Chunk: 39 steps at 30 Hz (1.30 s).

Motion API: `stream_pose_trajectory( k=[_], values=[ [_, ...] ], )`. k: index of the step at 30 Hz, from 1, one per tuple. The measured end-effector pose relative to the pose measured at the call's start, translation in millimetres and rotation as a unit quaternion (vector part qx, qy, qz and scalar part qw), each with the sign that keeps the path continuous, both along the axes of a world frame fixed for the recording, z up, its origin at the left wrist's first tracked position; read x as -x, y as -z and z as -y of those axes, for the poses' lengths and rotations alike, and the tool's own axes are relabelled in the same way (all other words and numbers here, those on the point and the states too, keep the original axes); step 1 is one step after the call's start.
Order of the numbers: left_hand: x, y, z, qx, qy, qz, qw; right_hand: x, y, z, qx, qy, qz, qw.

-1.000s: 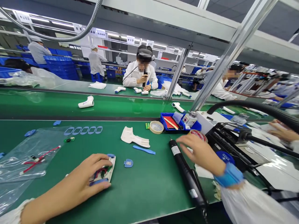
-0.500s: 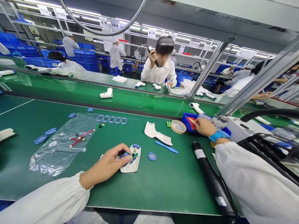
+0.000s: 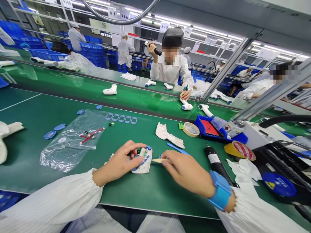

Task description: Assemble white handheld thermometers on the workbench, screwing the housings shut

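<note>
I read my left hand [image 3: 120, 165] as clamped on the white housing half [image 3: 145, 166], pinning it flat to the green mat [image 3: 155, 191] at centre front. My right hand [image 3: 187, 171] pinches a thin cream stick [image 3: 157, 160], its tip at the housing's right edge. A blue pry tool [image 3: 177, 149] lies just beyond the stick. The black electric screwdriver [image 3: 215, 160] lies to the right.

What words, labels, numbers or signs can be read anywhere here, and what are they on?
No text here reads clearly enough to quote.
On the black tool: a white label, print too small.
On the yellow tape roll: red lettering, blurred.
On the blue disc: a yellow warning triangle, wording too small.
On the overhead signs: blurred.
On the white shell held by the left hand and the cream stick in the right hand: no print seen.
</note>
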<state>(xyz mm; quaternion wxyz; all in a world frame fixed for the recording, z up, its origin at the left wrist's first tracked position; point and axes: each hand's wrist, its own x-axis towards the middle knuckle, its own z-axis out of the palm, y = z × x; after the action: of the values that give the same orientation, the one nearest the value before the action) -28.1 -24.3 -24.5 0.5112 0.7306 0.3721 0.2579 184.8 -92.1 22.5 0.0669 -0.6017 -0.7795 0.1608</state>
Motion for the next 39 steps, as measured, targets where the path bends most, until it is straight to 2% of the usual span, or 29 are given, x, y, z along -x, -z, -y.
stream_pose_trajectory(
  k=[2, 4, 9, 12, 14, 16, 20, 30, 36, 39],
  values=[
    [-0.9, 2.2, 1.2, -0.052, 0.002, -0.033, 0.998, 11.5, 6.4, -4.3, -0.005, 0.006, 0.058, 0.998],
    [-1.7, 5.3, 0.9, -0.063, -0.006, -0.041, 0.997, 17.4, 9.7, -8.4, -0.011, 0.007, 0.096, 0.995],
    [-2.4, 11.1, -3.7, 0.017, -0.046, 0.035, 0.998, 24.9, 5.4, -13.0, -0.001, 0.001, 0.149, 0.989],
    [-2.1, 10.0, -6.2, 0.076, -0.043, 0.072, 0.994, 26.7, 2.7, -15.6, 0.012, 0.004, 0.141, 0.990],
    [-1.9, 8.5, -7.3, 0.118, -0.039, 0.092, 0.988, 25.5, 4.7, -17.3, 0.022, 0.011, 0.108, 0.994],
    [-1.7, 7.8, -8.3, 0.147, -0.041, 0.110, 0.982, 22.6, 9.8, -18.3, 0.040, 0.029, 0.035, 0.998],
    [-1.2, 9.5, -10.0, 0.171, -0.052, 0.139, 0.974, 14.7, 22.5, -18.6, 0.084, 0.055, -0.086, 0.991],
    [-2.6, 11.1, -10.4, 0.186, -0.083, 0.153, 0.967, -6.6, 40.8, -37.3, 0.160, -0.018, -0.224, 0.961],
    [-2.7, 10.7, -10.3, 0.181, -0.090, 0.144, 0.969, -2.8, 36.7, -39.8, 0.201, -0.038, -0.301, 0.931],
    [-1.9, 12.3, -10.4, 0.177, -0.090, 0.141, 0.970, 1.6, 30.8, -31.8, 0.156, -0.021, -0.287, 0.945]
  ],
)
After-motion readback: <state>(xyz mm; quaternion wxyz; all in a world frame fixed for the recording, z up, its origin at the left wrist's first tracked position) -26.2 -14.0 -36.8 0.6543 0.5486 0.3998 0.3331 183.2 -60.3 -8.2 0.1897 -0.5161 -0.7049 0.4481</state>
